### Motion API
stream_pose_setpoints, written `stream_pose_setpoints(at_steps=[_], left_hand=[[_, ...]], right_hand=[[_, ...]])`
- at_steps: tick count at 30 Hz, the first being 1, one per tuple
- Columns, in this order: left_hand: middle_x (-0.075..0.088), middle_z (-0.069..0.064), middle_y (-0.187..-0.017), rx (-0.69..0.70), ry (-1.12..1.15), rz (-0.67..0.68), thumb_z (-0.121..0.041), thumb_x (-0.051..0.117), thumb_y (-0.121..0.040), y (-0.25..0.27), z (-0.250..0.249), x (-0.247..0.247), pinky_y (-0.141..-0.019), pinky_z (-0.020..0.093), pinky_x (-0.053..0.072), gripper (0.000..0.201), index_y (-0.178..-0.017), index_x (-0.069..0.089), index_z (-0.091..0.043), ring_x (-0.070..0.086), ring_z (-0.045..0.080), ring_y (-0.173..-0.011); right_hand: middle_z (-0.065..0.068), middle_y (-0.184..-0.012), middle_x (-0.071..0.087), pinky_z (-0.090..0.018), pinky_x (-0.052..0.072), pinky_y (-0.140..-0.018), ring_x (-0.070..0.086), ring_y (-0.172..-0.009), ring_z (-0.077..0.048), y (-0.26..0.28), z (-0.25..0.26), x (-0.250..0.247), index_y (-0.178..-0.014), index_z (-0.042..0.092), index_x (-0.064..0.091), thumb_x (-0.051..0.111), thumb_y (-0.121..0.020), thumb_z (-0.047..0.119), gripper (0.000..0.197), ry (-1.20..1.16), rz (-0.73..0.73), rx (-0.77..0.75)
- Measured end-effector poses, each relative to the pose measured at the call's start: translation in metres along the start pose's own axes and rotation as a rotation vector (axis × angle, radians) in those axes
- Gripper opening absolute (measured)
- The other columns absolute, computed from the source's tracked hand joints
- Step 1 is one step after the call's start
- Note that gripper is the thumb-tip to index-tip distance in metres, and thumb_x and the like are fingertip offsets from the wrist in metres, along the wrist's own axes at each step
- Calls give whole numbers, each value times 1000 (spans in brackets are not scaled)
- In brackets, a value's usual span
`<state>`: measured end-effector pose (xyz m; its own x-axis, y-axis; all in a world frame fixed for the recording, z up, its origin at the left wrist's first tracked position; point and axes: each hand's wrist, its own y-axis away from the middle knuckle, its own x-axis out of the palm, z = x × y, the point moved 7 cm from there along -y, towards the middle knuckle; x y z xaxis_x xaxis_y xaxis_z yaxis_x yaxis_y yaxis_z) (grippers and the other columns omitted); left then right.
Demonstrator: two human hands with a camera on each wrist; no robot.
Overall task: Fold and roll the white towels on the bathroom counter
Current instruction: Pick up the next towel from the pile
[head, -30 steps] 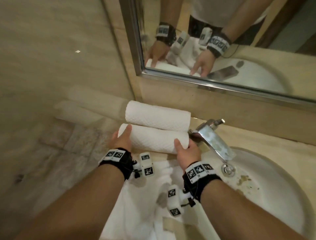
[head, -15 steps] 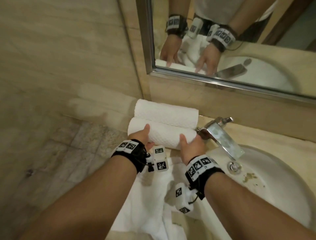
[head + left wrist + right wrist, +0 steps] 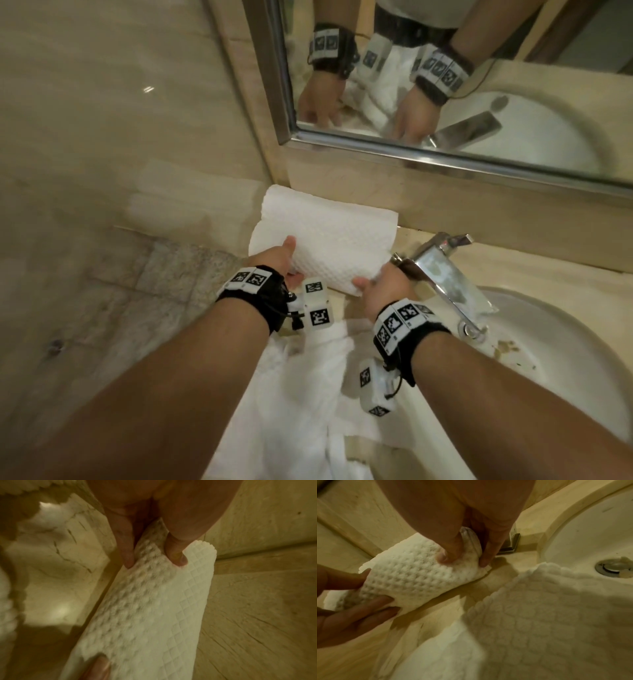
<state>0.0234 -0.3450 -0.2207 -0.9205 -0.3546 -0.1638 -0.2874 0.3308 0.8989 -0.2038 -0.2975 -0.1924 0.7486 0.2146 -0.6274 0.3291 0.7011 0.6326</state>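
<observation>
White rolled towel (image 3: 329, 260) gripped at both ends, left hand (image 3: 277, 260) at nine o'clock, right hand (image 3: 380, 291) at three; sink (image 3: 565, 359) holds brown specks.

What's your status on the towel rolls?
Left hand and right hand grip front roll. Back roll against wall. Faucet close right.

Rolled towel (image 3: 329, 253) waffle-weave cloth; faucet (image 3: 442, 274) shiny metal; counter (image 3: 513, 274) polished stone.
</observation>
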Motion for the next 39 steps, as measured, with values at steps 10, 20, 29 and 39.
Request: stream_pose_setpoints(at_steps=[10, 20, 29, 39], left_hand=[[65, 9, -93, 187, -443, 35, -67, 58, -91, 36, -7, -25, -64, 30, 52, 69, -120, 61, -5, 62, 24, -78], [68, 11, -107, 347, -773, 91, -44, 68, -93, 95, 73, -64, -88, 35, 52, 45, -110, 68, -3, 65, 27, -94], [60, 7, -131, 418, -1388, 83, -52, 81, -77, 114, 141, -70, -103, 43, 49, 69, -131, 53, -19, 57, 32, -121], [65, 14, -132, 542, -1539, 207, -58, 55, -98, 175, 165, -11, -96, 35, 47, 64, -127, 66, -2, 59, 30, -124]], right_hand=[[-6, -128, 61, -42, 48, -100, 59, -117, -32, 11, -12, -5, -133, 13, 47, 76, -80, 50, 71, -20, -34, 33], [-5, -124, 58, -35, 51, -91, 61, -107, -25, 73, -51, 21, -123, 19, 60, 63, -83, 44, 48, 426, 193, -130], [-4, -135, 48, -43, 43, -104, 46, -126, -29, 109, -91, 26, -139, 36, 48, 59, -84, 56, 59, 859, 297, -301], [-1, -124, 61, -31, 43, -90, 58, -114, -25, 133, -140, -29, -122, 22, 58, 67, -83, 64, 58, 816, 350, -344]])
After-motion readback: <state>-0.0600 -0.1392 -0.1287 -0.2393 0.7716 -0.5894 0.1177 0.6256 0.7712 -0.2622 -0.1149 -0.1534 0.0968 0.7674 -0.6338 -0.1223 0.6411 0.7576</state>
